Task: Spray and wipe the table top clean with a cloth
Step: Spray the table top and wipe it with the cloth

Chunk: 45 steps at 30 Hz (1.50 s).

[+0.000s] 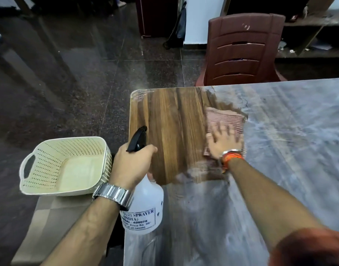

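Note:
The table top (170,120) shows dark wood grain at its far left corner, while the rest (291,143) looks greyish and smeared. My left hand (132,166) grips the neck of a clear spray bottle (145,206) with a black trigger head, held over the table's left edge. My right hand (224,143) presses flat on a pinkish striped cloth (226,120) lying where the wood patch meets the grey area. Both the hand and the cloth are motion-blurred.
A cream perforated basket (64,166) sits on a low surface left of the table. A brown plastic chair (241,48) stands at the table's far edge. Dark glossy floor tiles (88,83) lie beyond, with shelving at the far right.

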Motion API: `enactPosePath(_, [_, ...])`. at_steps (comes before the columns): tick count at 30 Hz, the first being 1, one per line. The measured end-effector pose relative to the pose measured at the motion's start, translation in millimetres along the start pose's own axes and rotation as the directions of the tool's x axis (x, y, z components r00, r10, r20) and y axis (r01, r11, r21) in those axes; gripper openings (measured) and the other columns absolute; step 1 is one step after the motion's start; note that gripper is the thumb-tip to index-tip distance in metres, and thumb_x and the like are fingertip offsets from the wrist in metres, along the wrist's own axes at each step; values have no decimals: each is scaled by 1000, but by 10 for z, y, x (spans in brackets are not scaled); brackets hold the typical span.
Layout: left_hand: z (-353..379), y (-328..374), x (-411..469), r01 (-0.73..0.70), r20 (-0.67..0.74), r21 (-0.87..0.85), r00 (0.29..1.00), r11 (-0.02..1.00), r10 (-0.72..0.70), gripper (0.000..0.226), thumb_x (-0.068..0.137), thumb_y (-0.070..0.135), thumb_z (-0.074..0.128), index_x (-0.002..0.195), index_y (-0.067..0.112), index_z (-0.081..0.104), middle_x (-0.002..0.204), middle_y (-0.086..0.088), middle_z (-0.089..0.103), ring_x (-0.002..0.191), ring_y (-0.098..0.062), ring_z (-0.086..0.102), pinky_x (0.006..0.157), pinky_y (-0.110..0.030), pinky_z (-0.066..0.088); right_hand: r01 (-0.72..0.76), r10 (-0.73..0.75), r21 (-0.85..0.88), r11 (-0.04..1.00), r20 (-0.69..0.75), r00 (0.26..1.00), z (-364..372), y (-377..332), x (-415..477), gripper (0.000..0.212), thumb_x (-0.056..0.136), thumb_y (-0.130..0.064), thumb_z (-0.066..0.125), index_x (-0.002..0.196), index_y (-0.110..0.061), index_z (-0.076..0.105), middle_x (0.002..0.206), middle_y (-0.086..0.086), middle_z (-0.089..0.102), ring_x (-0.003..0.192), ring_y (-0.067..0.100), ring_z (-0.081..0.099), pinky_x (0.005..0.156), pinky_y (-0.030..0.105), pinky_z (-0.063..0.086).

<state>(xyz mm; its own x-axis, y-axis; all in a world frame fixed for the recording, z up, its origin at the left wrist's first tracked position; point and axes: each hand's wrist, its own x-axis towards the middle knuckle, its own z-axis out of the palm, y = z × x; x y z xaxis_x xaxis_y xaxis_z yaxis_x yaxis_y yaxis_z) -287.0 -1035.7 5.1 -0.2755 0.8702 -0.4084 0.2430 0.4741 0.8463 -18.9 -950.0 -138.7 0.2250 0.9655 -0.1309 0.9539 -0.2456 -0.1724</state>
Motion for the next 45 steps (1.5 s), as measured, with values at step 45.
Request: enactPosePath(45, [-592, -1195, -2018, -63, 197, 83, 979, 995, 46, 38, 61, 34, 65, 72, -2, 61, 66, -19, 67, 57, -25, 56, 66, -63, 57, 49, -46, 102, 994, -31, 998, 569, -343, -4135, 52, 99, -50, 20, 149, -38, 25, 157, -14, 20, 147, 18, 13, 116, 47, 1])
